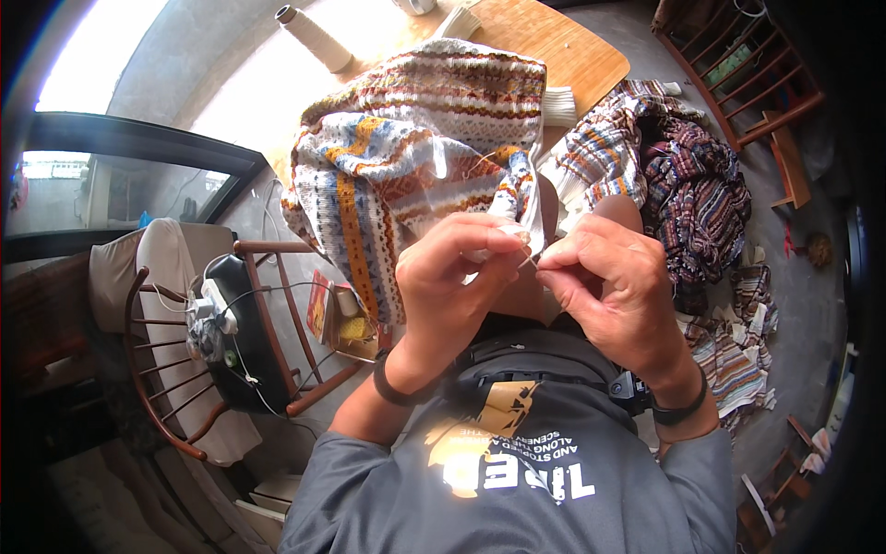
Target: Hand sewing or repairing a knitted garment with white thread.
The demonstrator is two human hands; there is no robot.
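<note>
A patterned knit garment in white, brown, blue and mustard hangs over the edge of the wooden table. My left hand is closed at its lower right corner, pinching a small white bit of the knit between thumb and forefinger. A short, thin pale strand runs from there toward my right hand, whose thumb and forefinger are pinched together just beside the left. The strand's exact kind is too small to tell.
A cream yarn cone stands on the table. More knit garments lie heaped on the right. At left are a chair with cables and a power strip, and a box with small items. A wooden railed piece is upper right.
</note>
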